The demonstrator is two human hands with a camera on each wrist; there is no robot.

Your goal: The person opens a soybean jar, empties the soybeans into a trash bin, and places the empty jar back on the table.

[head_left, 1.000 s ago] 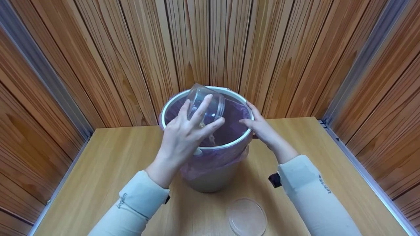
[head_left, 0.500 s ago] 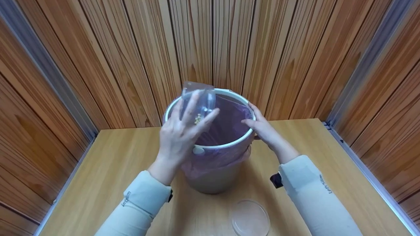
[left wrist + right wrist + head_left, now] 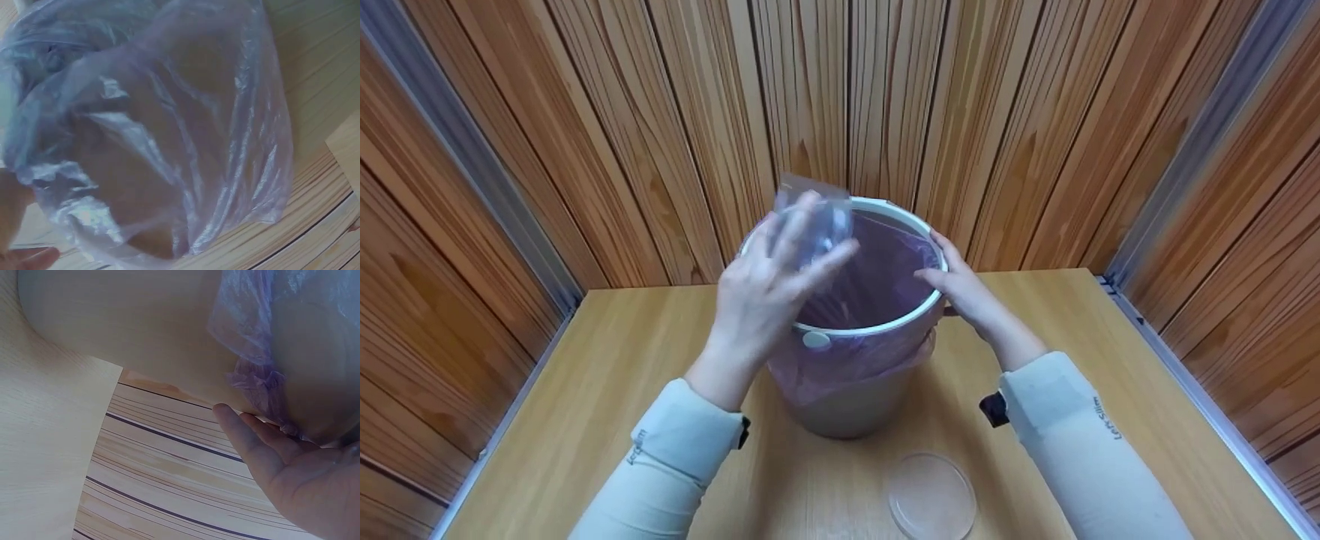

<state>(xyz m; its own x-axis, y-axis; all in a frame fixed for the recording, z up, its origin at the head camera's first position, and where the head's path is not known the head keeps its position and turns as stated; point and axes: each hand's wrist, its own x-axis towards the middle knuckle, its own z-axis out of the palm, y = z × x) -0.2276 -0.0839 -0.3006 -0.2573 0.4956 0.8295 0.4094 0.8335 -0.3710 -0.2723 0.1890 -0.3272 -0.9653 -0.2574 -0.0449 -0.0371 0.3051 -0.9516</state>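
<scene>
My left hand (image 3: 757, 289) holds a clear plastic jar (image 3: 838, 217), tipped over the left part of a trash can's opening. Both are motion-blurred. The grey-beige trash can (image 3: 847, 416) stands upright, its thin purple bag (image 3: 855, 364) folded out over the side under a white rim ring (image 3: 877, 328). My right hand (image 3: 971, 294) grips that rim at the right, thumb over the inside and fingers outside. From the right wrist, the hand (image 3: 304, 489) lies along the can's outer wall. Bag plastic (image 3: 185, 124) fills most of the left wrist view.
A round clear lid (image 3: 931, 495) lies flat on the wooden table (image 3: 637, 360), in front of the can. Wood-panelled walls (image 3: 802, 90) enclose the table at the back and both sides, with metal strips along the corners.
My left hand and the jar have shifted left and slightly up. Small pale yellow bits seen in the jar half a second ago no longer show. The right hand keeps its grip on the rim.
</scene>
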